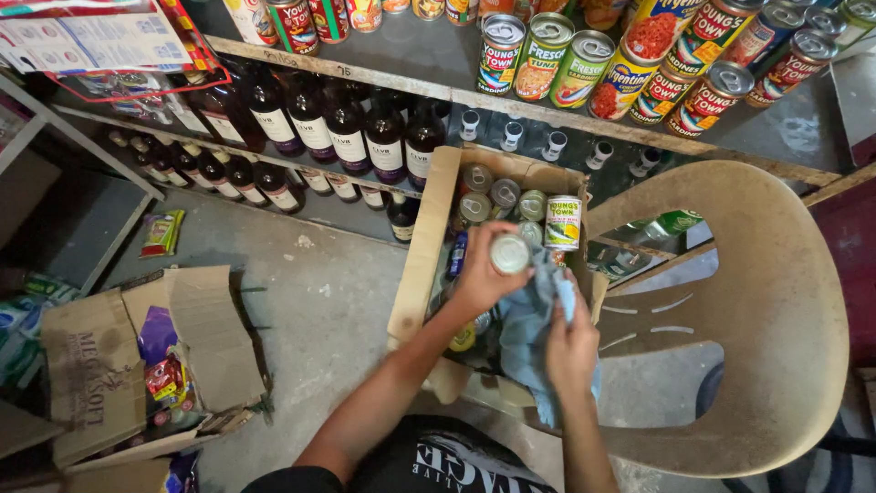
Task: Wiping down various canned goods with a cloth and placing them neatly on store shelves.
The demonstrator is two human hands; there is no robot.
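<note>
My left hand (476, 278) grips a small tin can (509, 253) by its side, its silver top facing up. My right hand (572, 345) holds a pale blue cloth (534, 319) pressed against the can. Both hands hover over an open cardboard box (429, 242) that rests on a beige plastic chair (757, 301). Several more tins stand in the box, one with a yellow and green label (563, 223).
A wooden shelf (584, 120) above carries rows of labelled tins (639, 64). Dark glass bottles (347, 132) line the lower shelves at left. An open carton (137, 365) with packets lies on the concrete floor (310, 310) at lower left.
</note>
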